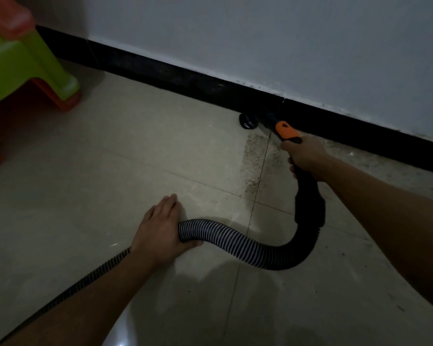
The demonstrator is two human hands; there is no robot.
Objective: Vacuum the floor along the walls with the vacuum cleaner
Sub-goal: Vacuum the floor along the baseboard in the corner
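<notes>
A black round vacuum nozzle (247,121) sits on the pale tiled floor (110,158) right against the black baseboard (160,73). Behind it runs the black handle with an orange patch (286,130), which my right hand (304,156) grips. From the handle a ribbed black-and-white hose (235,242) curves down and to the left. My left hand (160,233) holds the hose near the floor, thumb under it and fingers laid over it. The hose continues under my left forearm towards the lower left corner.
A dusty, speckled patch (254,161) lies on the tiles just in front of my right hand, with more grime along the baseboard to the right. A green and orange plastic stool (28,63) stands at the upper left. A white wall (260,41) rises above the baseboard.
</notes>
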